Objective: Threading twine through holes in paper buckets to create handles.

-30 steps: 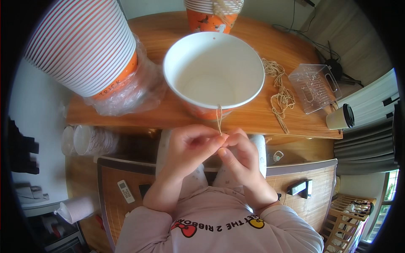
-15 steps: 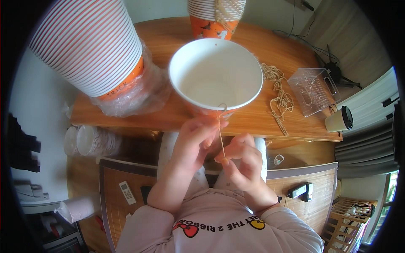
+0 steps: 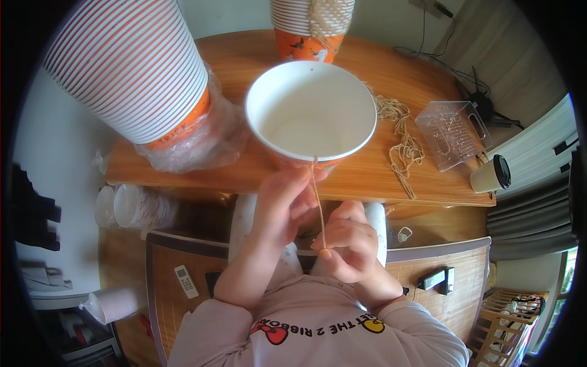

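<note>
Wooden tabletop (image 3: 391, 177) fills the view ahead, its near edge just above both hands. I see the white paper bucket (image 3: 310, 113) sitting close to that edge, mouth open toward me. My left hand (image 3: 282, 205) presses up against the bucket's front wall, fingers curled on it. My right hand (image 3: 348, 241) hangs below the edge, pinched shut on a taut string (image 3: 318, 205) running up to the rim. Left, a tall cup stack (image 3: 131, 67) crowds in; right, loose twine (image 3: 400, 134) and a clear plastic box (image 3: 451, 133) leave some bare wood.
</note>
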